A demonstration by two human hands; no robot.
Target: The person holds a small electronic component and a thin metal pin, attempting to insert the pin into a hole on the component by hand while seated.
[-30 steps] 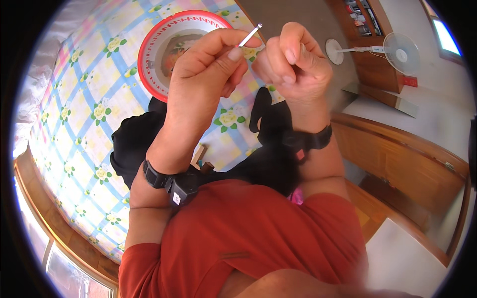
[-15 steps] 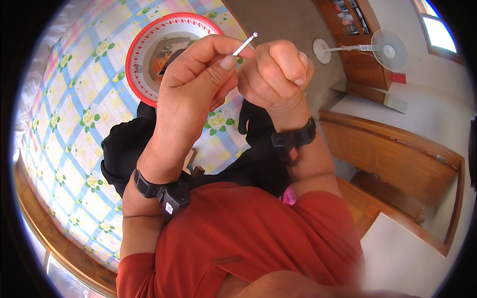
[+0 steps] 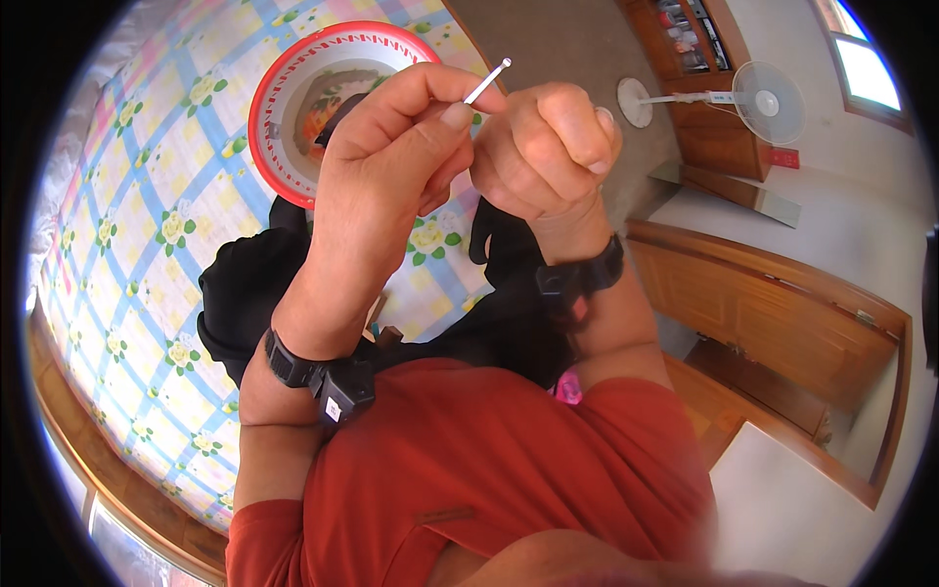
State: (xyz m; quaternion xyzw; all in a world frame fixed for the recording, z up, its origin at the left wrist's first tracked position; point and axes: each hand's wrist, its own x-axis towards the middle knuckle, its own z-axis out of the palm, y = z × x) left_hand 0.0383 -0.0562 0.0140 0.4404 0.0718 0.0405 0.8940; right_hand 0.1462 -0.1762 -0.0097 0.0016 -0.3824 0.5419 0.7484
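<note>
A thin white stick with a small rounded tip [image 3: 488, 82] is pinched between the thumb and forefinger of my left hand [image 3: 391, 147]. Its tip points up and to the right, while the other end is hidden by the fingers. Close beside it, nearly touching, my right hand [image 3: 543, 152] is curled into a fist. Whatever that fist may hold cannot be seen. Behind my left hand lies a white basin with a red rim [image 3: 262, 93], partly covered by the hand. Inside it are a printed bottom and a dark object [image 3: 342, 115] that I cannot make out.
A flowered, checked cloth [image 3: 176, 235] spreads under the basin, with black fabric [image 3: 245, 293] over my lap. Near my left wrist sits a small brown object [image 3: 388, 336]. To the right are a standing fan [image 3: 770, 102], a wooden cabinet [image 3: 719, 137] and a wood-framed panel [image 3: 773, 313].
Both hands have shifted very slightly to the right, the stick moving along with the left one. Their grips look the same.
</note>
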